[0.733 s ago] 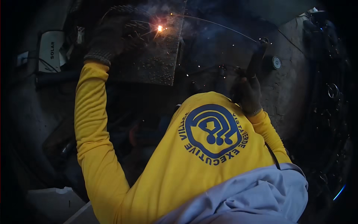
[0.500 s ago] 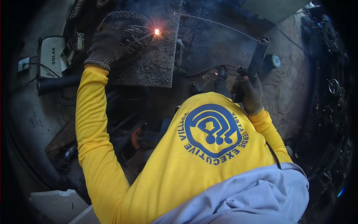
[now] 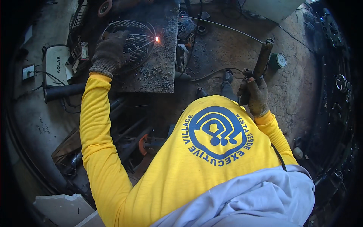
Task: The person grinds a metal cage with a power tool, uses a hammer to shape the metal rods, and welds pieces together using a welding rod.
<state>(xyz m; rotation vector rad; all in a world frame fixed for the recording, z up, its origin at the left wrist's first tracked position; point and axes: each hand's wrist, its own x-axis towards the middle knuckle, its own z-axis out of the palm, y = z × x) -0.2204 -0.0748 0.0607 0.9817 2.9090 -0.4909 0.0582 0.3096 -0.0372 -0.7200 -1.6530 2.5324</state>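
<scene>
My left hand (image 3: 111, 52), in a grey-brown knit glove, is closed on the left side of a leaf-shaped frame of bent metal rods (image 3: 140, 48) lying on the metal table. A small orange-red spot (image 3: 157, 39) glows at the frame's right tip. My right hand (image 3: 256, 94), gloved too, grips a dark welding electrode holder (image 3: 262, 58), which points upward. From its top a long thin welding rod (image 3: 227, 25) runs left to the table's right edge. The rod's far end has a faint red glow and stands apart from the frame.
Dark grit covers the metal table (image 3: 162, 81). A white box-shaped machine (image 3: 56, 62) stands at the left. Right of the holder is a green round can (image 3: 278, 61). A cable (image 3: 211, 72) crosses the floor by my feet. Scrap metal and an orange clamp-like piece (image 3: 143, 144) lie below the table.
The glowing spot has become smaller and dimmer, and its light streaks are gone. Haze has thinned and the surroundings look brighter. The view has shifted slightly; both hands keep their grip.
</scene>
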